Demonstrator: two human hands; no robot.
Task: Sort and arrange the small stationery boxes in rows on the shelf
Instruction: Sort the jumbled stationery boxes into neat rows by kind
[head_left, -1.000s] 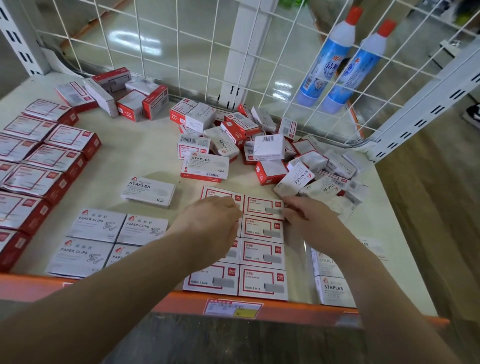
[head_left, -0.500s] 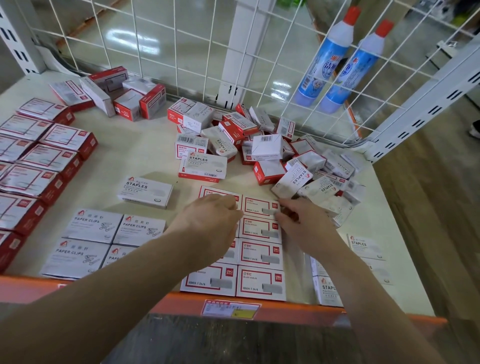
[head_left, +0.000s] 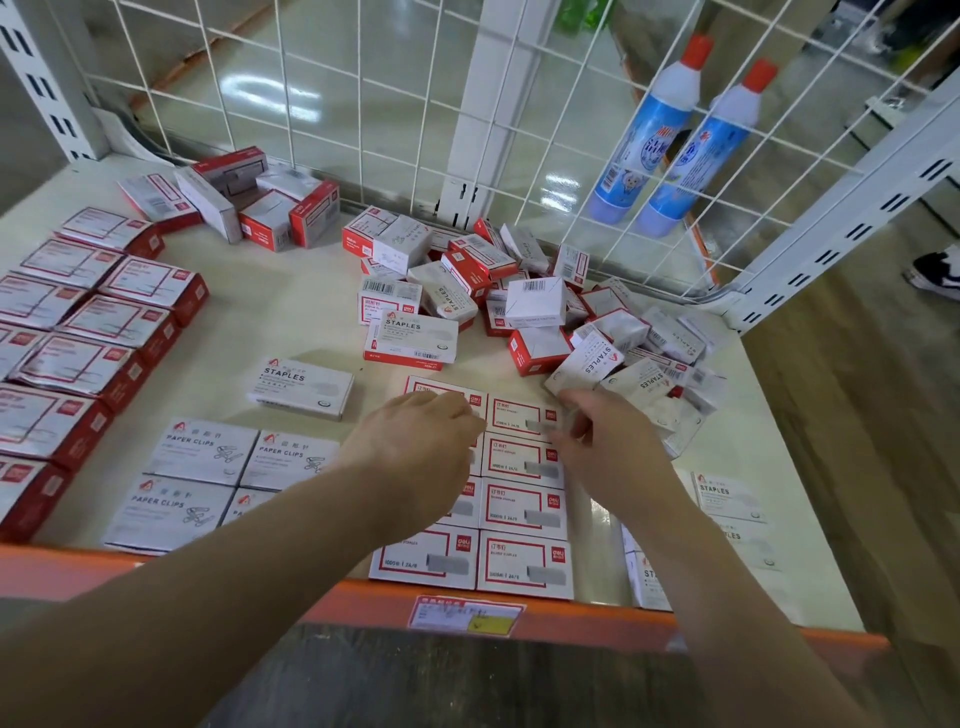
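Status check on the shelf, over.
Both hands on the red-framed staple boxes, far end of two rows. Unsorted pile waits behind. Nothing blocking.

Cream shelf (head_left: 291, 317) w/ stationery boxes (head_left: 524, 506) (rows, plus loose heap (head_left: 535, 301)).

Both forearms bare to frame edge; no sleeves, rings or watch visible on left hand (head_left: 415, 457) or right hand (head_left: 605, 441).

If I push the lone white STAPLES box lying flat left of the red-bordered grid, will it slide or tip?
The white cardboard STAPLES box lies on its broad face, so it will probably slide, not tip. The smooth cream shelf suggests little drag. It looks rigid and likely dense for its size.
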